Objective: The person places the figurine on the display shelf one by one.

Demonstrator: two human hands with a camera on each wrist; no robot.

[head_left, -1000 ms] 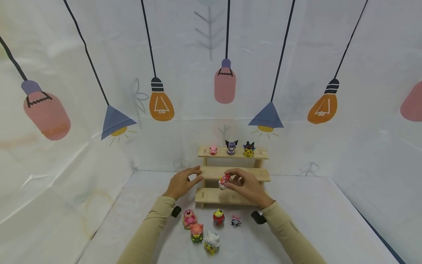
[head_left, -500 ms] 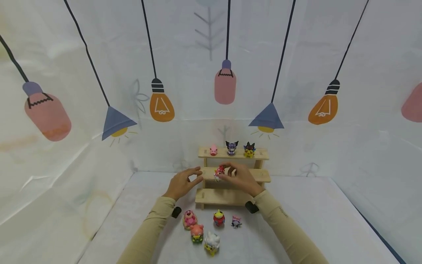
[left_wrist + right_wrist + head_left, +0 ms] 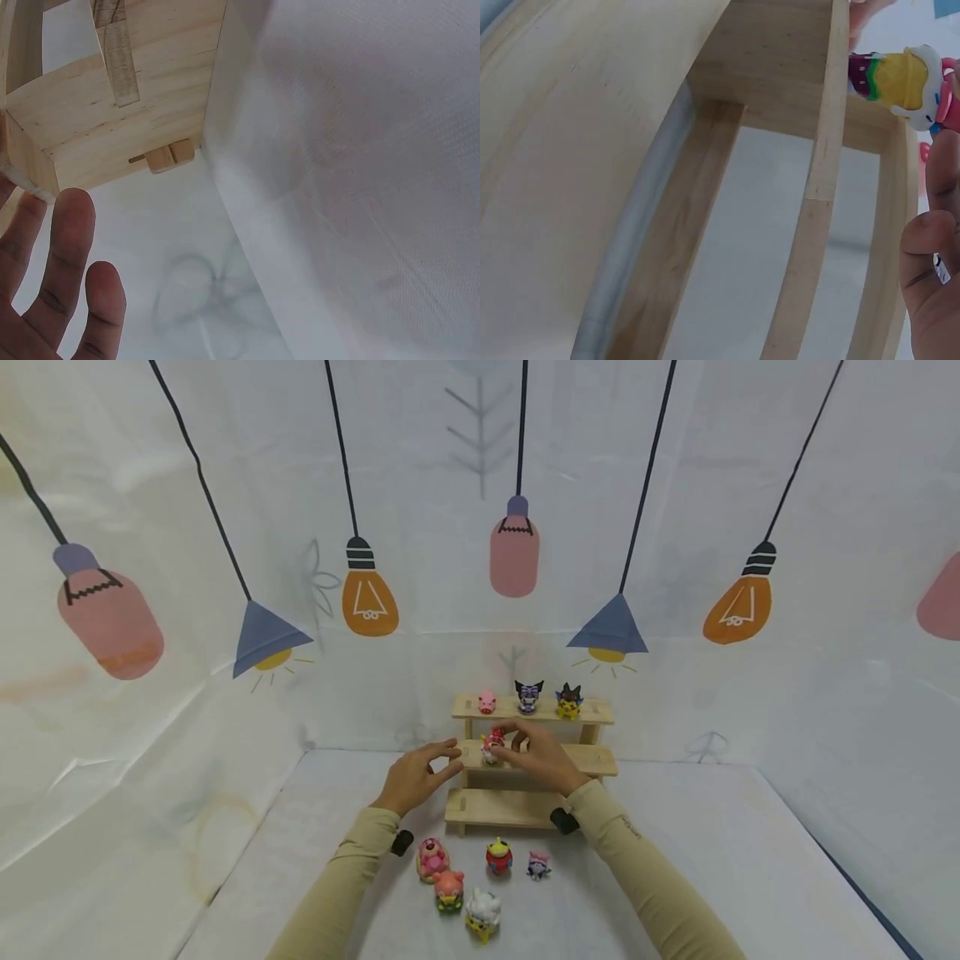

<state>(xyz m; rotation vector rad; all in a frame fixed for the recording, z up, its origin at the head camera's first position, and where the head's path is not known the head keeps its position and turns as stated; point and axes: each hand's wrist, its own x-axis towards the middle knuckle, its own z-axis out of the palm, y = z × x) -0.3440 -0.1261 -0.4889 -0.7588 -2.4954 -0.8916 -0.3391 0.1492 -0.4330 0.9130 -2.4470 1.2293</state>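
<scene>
My right hand (image 3: pixel 542 762) pinches a small red, white and yellow toy figurine (image 3: pixel 491 748) upright at the left end of the middle step of the wooden stand (image 3: pixel 597 760). In the right wrist view, this figurine (image 3: pixel 904 79) shows a yellow middle and a purple-green base; its upper part is partly covered by fingertips. Whether its base touches the step cannot be made out. My left hand (image 3: pixel 411 778) is at the left end of that step, its fingers extended and holding nothing. In the left wrist view, those fingers (image 3: pixel 71 232) lie close to the step's wooden edge.
On the top step stand a pink pig figurine (image 3: pixel 487 702), a purple-black one (image 3: pixel 528 697) and a yellow-and-dark one (image 3: pixel 568 702). Several more figurines, including a red-and-yellow one (image 3: pixel 498 857) and a white-and-yellow one (image 3: pixel 482 912), sit on the white table before the stand.
My right hand has carried the figurine left and back, from in front of the stand to the middle step's left end. The left hand has stayed in place.
</scene>
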